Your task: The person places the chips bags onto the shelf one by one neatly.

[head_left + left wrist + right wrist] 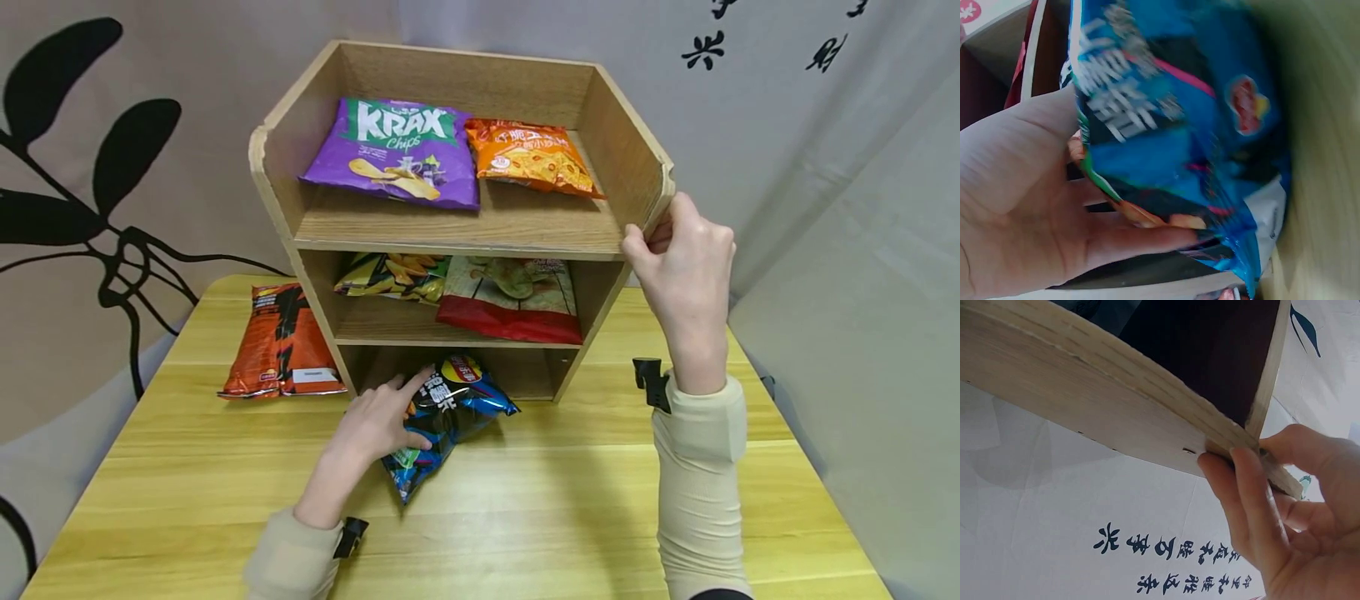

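My left hand (378, 421) grips a blue and black chip bag (468, 408) at the opening of the bottom compartment. The bag stands tilted, its lower corner toward the front of the table, and fills much of the left wrist view, where a finger (1141, 240) lies along its edge. My right hand (686, 267) pinches the front edge of the right side panel of a wooden shelf (450, 242). Fingers and thumb sit on either side of that panel (1147, 394) in the right wrist view.
The top tier holds a purple Krax chip bag (405, 158) and an orange snack bag (532, 158). On the middle tier lie a yellow-green bag (393, 275) and a red and cream bag (513, 296). An orange-red bag (281, 342) lies left of the shelf on the wooden table (187, 483).
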Demonstrator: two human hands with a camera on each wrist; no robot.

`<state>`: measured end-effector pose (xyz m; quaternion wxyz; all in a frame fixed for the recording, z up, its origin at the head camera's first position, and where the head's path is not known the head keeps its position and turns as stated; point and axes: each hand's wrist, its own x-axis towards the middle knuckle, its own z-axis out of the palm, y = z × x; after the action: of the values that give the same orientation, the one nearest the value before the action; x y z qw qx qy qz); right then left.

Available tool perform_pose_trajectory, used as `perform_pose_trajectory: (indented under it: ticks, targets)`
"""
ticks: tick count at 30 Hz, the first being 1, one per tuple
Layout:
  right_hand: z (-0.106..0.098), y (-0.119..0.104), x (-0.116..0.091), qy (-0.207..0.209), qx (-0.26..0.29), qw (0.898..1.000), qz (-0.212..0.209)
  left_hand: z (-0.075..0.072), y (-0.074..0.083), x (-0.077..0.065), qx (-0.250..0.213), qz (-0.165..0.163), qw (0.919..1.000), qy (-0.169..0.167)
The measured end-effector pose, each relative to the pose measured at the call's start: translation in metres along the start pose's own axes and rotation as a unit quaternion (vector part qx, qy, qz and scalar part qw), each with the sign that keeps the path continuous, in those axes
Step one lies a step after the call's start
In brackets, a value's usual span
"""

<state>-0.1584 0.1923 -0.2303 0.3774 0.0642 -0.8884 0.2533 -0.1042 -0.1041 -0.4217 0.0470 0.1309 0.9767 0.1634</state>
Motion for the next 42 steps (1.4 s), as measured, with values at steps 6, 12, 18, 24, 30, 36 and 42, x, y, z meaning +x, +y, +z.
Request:
perform_pose_trajectory:
  ticks: [6,12,18,24,30,36,42]
  targets:
    - [0.0,0.0,-0.001,-0.002,0.006,1.0,0.005,0.013,0.013,0.006,0.058,-0.013,0.9937,0.094]
    - [0.0,0.0,-0.001,-0.004,0.009,1.0,0.008,0.028,0.024,0.009,0.144,-0.015,0.9807,0.131]
    - [0.0,-0.001,-0.001,-0.005,0.008,1.0,0.007,0.032,0.02,0.008,0.061,0.025,0.9926,0.102]
    - [-0.001,-0.001,0.0,-0.005,0.009,1.0,0.005,0.024,0.007,0.005,0.033,0.175,0.9795,0.095]
    - [-0.001,-0.001,0.001,-0.004,0.007,1.0,0.003,0.021,0.01,0.002,0.038,0.191,0.9808,-0.005]
    - [0.0,0.0,0.001,-0.005,0.004,1.0,0.004,0.027,0.013,0.001,0.045,0.191,0.9805,-0.014]
    - [0.0,-0.001,0.0,-0.004,0.006,1.0,0.006,0.032,0.014,0.005,0.043,0.187,0.9811,0.022]
